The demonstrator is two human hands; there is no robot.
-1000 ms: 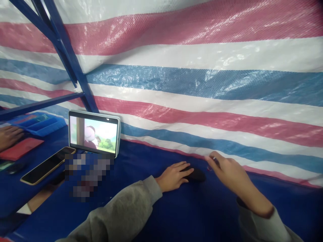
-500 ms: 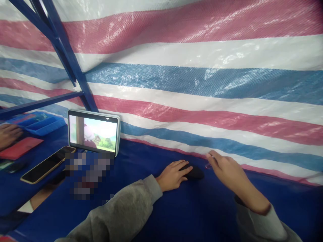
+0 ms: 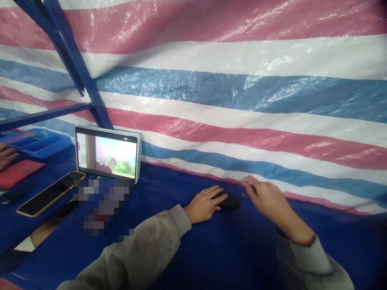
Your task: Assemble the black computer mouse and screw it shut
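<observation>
My left hand (image 3: 203,204) rests on the blue surface. Its fingers and thumb lie over and around one end of a black rounded object that looks like a computer mouse (image 3: 231,201). Just right of it, my right hand (image 3: 266,197) is raised slightly, with thumb and fingers pinched together. A small thin pinkish thing (image 3: 244,195) shows at the fingertips, close to the mouse's far end; its kind is too small and blurred to tell.
A tablet (image 3: 106,155) playing a cartoon stands at the left against the striped sheet (image 3: 226,92). Before it lie a phone (image 3: 50,194) and a pixelated patch. Farther left are a red flat object (image 3: 21,173), a blue tray (image 3: 57,146), and another person's hand (image 3: 6,156). A blue metal frame (image 3: 71,60) rises behind.
The whole view has shifted a little, so everything sits slightly higher and further left. My two hands keep nearly the same places beside the mouse. The other person's hand has drawn leftward.
</observation>
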